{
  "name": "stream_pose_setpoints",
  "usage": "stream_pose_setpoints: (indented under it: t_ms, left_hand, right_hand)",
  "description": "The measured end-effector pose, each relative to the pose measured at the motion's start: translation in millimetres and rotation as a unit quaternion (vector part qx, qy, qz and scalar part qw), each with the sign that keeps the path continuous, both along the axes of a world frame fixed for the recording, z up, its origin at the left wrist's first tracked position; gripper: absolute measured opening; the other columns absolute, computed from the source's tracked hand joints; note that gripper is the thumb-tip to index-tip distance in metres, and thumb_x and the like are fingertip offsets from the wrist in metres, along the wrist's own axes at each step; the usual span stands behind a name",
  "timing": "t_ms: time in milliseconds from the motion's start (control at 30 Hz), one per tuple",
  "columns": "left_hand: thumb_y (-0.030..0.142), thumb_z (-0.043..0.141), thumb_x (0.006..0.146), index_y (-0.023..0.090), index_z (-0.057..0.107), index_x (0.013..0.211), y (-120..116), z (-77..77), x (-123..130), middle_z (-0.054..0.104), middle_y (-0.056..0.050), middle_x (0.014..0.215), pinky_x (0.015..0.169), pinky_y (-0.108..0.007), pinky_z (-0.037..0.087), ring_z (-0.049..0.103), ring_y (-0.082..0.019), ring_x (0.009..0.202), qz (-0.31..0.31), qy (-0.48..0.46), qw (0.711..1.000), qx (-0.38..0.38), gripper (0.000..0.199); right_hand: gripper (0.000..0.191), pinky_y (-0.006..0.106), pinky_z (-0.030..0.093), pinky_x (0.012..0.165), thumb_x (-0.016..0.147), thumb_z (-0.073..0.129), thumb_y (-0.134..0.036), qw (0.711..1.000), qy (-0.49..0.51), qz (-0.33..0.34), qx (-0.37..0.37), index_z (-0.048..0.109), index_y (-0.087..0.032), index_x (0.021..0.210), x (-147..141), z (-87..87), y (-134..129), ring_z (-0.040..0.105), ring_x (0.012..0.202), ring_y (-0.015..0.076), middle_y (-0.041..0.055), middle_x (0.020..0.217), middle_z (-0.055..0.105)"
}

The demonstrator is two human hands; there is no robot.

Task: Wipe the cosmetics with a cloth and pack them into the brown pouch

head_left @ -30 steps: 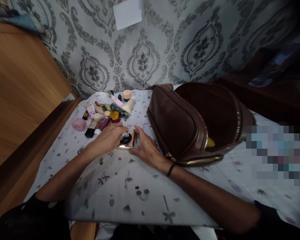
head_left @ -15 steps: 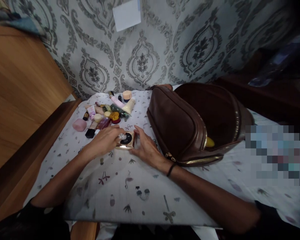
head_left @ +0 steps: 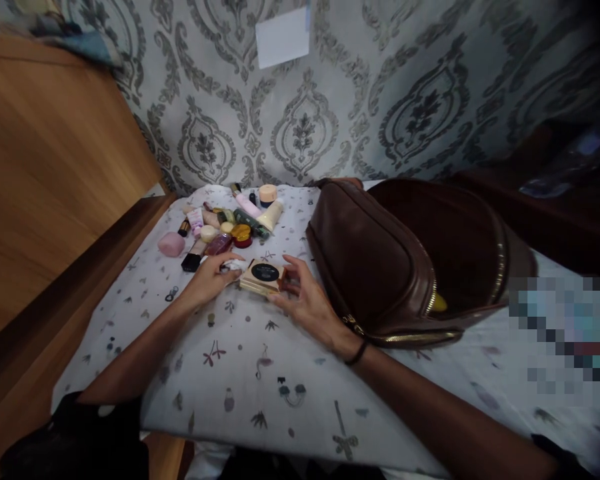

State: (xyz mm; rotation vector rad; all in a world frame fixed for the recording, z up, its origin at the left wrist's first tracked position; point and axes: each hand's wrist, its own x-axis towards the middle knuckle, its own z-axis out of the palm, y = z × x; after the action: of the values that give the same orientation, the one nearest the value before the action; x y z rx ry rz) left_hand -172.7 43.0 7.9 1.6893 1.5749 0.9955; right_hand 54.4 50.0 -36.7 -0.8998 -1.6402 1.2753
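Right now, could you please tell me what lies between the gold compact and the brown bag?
In the head view, the right hand lies between the gold compact and the brown bag.

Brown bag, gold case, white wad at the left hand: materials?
Brown bag: leather or faux leather, slight sheen on smooth panels.
Gold case: plastic or metal, smooth and crisp-edged; can't tell which.
White wad: probably tissue or thin cloth, matte and crumpled.

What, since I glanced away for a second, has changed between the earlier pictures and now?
The left hand has drawn left off the top of the gold case, taking the white crumpled piece with it, so the case's black disc now shows whole. The right hand stays at the case's right side; the open brown bag and the pile of cosmetics lie as before.
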Motion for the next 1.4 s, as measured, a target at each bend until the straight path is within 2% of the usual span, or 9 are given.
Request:
stream_pose_setpoints:
  t_ms: [100,233,400,567,633,867,1067,1167,1400]
  left_hand:
    - [0.037,0.07,0.076,0.017,0.07,0.107,-4.7,-4.4,1.8,0.071,-0.002,0.085,0.066,-0.026,0.046,0.063,-0.018,0.074,0.01,-0.082,0.997,-0.013,0.037]
    - [0.035,0.082,0.069,0.016,0.071,0.104,-6.8,-4.5,5.6,0.072,-0.005,0.095,0.072,-0.025,0.049,0.064,-0.016,0.077,0.023,-0.267,0.963,-0.034,0.041]
    - [0.036,0.087,0.063,0.015,0.072,0.098,-7.7,-5.2,9.5,0.071,-0.003,0.085,0.064,-0.023,0.047,0.062,-0.013,0.068,0.032,-0.336,0.941,-0.035,0.044]
    - [0.041,0.086,0.063,0.014,0.07,0.097,-9.3,-11.7,15.9,0.068,-0.001,0.075,0.054,-0.02,0.042,0.056,-0.009,0.058,0.037,-0.351,0.935,-0.033,0.046]
    - [0.043,0.085,0.064,0.013,0.069,0.094,-9.5,-13.7,18.4,0.066,-0.001,0.07,0.049,-0.019,0.037,0.053,-0.008,0.054,0.033,-0.349,0.936,-0.034,0.045]
    - [0.043,0.085,0.064,0.013,0.069,0.089,-10.8,-13.0,22.6,0.064,-0.002,0.07,0.05,-0.02,0.04,0.056,-0.012,0.061,0.011,-0.341,0.939,-0.046,0.042]
    - [0.039,0.084,0.066,0.013,0.069,0.094,-10.4,-13.7,20.6,0.066,-0.004,0.077,0.052,-0.021,0.043,0.057,-0.012,0.064,0.016,-0.337,0.94,-0.058,0.041]
    - [0.04,0.084,0.065,0.014,0.069,0.093,-10.8,-13.3,20.8,0.067,-0.004,0.081,0.051,-0.021,0.043,0.058,-0.012,0.065,0.018,-0.337,0.939,-0.063,0.042]
    - [0.043,0.087,0.061,0.013,0.068,0.088,-12.8,-13.4,22.8,0.065,0.0,0.069,0.048,-0.019,0.037,0.056,-0.009,0.057,0.02,-0.337,0.938,-0.085,0.044]
  right_hand:
    - [0.078,0.04,0.054,0.099,0.074,0.076,-0.039,0.999,0.026,0.017,-0.023,0.039,-0.022,0.141,1.7,-0.5,0.8,0.064,0.114,0.0235,0.0136,0.13,0.055]
    - [0.065,0.039,0.052,0.103,0.08,0.073,-0.049,0.997,0.036,0.059,-0.018,0.05,-0.022,0.134,5.2,6.1,-2.2,0.06,0.122,0.024,0.0133,0.133,0.059]
    - [0.051,0.039,0.056,0.094,0.086,0.065,-0.057,0.997,0.028,0.069,-0.008,0.065,-0.02,0.121,6.3,14.1,-5.1,0.065,0.11,0.0247,0.0104,0.121,0.068]
    - [0.06,0.035,0.062,0.072,0.087,0.051,-0.073,0.997,0.051,0.037,-0.044,0.069,-0.018,0.103,3.1,11.9,-4.7,0.067,0.082,0.0213,0.0074,0.089,0.069]
    - [0.062,0.034,0.062,0.069,0.085,0.05,-0.076,0.997,0.051,0.022,-0.051,0.068,-0.018,0.093,2.4,11.0,-5.1,0.066,0.078,0.0212,0.0062,0.08,0.066]
    - [0.059,0.032,0.059,0.064,0.084,0.051,-0.076,0.999,0.008,0.028,-0.016,0.064,-0.019,0.085,5.0,13.7,-5.4,0.065,0.07,0.021,0.0055,0.078,0.066]
    - [0.055,0.03,0.054,0.064,0.09,0.046,-0.07,0.998,-0.035,0.036,0.034,0.062,-0.019,0.084,8.0,14.2,-6.7,0.064,0.067,0.0187,0.0037,0.072,0.065]
    - [0.044,0.028,0.051,0.06,0.083,0.061,-0.063,0.998,-0.054,0.018,0.039,0.06,-0.019,0.083,6.7,13.7,-7.8,0.061,0.065,0.0173,0.0027,0.074,0.065]
    - [0.024,0.026,0.042,0.055,0.088,0.058,-0.041,0.985,-0.129,-0.018,0.112,0.057,-0.02,0.077,7.5,18.2,-10.5,0.052,0.06,0.0151,-0.0007,0.066,0.058]
